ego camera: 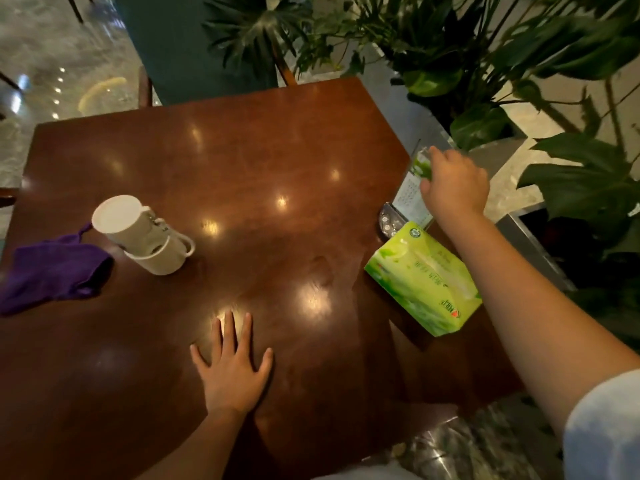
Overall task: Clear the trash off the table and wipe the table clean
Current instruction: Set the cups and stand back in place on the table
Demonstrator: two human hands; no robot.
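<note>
A purple cloth [52, 271] lies at the left edge of the dark wooden surface [242, 161], just beside two stacked white mugs [145, 233], the upper one tilted. The left hand [233, 367] rests flat on the near middle, its fingers [228, 336] straight and spread apart. To the right a green tissue box [424, 277], its print too blurred to read, sits near a clear upright card stand [414, 194], whose top the outstretched right hand [453, 183] pinches, with leafy plants [519, 81] behind.
</note>
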